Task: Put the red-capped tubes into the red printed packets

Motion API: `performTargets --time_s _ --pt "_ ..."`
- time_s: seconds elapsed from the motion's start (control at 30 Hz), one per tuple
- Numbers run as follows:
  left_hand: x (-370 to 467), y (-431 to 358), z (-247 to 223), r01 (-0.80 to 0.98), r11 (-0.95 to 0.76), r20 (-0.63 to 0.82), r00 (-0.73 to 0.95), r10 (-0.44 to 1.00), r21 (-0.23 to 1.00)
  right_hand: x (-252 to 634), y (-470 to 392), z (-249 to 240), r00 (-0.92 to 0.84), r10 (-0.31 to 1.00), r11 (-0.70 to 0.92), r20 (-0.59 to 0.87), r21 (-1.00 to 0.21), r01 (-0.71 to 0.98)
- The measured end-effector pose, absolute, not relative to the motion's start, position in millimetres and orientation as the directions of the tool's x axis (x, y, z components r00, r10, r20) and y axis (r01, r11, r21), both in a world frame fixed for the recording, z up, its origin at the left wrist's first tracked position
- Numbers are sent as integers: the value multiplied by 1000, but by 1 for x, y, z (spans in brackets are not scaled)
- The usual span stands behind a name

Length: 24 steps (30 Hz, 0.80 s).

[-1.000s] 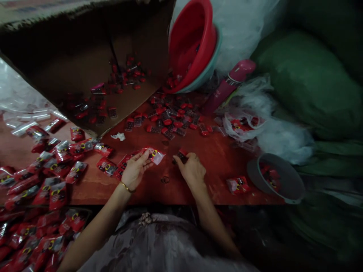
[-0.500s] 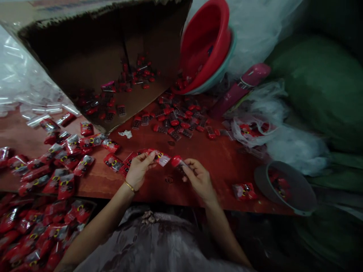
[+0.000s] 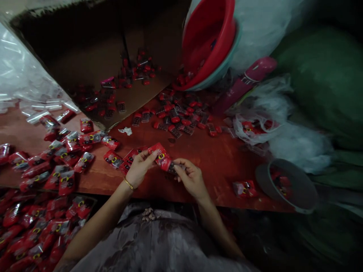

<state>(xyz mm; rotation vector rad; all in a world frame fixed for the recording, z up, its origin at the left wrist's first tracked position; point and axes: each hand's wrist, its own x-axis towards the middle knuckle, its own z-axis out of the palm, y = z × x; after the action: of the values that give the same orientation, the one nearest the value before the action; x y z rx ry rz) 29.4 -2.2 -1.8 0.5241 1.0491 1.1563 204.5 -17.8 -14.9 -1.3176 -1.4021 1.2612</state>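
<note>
My left hand (image 3: 141,166) pinches a red printed wrapper (image 3: 160,154) by its left end. In my right hand (image 3: 190,176) is a small clear tube (image 3: 171,167) with dark contents, its front end inside the wrapper's opening. The tube's red cap no longer shows; the wrapper covers it. Just left of my left hand, flat red wrappers (image 3: 131,156) lie on the table. Beyond both hands spreads a heap of red-capped tubes (image 3: 176,120).
An open cardboard box (image 3: 153,99) with more tubes lies at the back left. Wrapped tubes (image 3: 67,181) cover the table's left. A red basin (image 3: 187,41), a pink bottle (image 3: 241,85), a plastic bag (image 3: 252,132) and a grey bucket (image 3: 297,196) stand right.
My right hand has moved left and brought the tube, cap first, into the wrapper in my left hand. The view has shifted slightly.
</note>
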Motion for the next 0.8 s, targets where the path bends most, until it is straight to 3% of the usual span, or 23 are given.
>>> performTargets --time_s 0.27,0.47,0.57,0.67,0.8 --pt "54 -6 -2 -555 319 -420 -61 906 769 182 -20 -18 33 998 43 52 -970 238" --pt "61 -9 -5 -648 313 -467 -75 881 694 170 -18 -24 49 997 -52 -52 -999 -6" --pt "63 -11 -8 -598 217 -366 -138 920 771 170 -19 -23 68 996 -59 -63 -996 -63" --pt "62 -13 -9 -494 156 -273 -173 946 855 170 -20 -20 92 995 -31 -31 -1000 0" --pt "57 -11 -10 -525 197 -320 -154 935 828 170 -21 -16 43 999 -24 -21 -997 72"
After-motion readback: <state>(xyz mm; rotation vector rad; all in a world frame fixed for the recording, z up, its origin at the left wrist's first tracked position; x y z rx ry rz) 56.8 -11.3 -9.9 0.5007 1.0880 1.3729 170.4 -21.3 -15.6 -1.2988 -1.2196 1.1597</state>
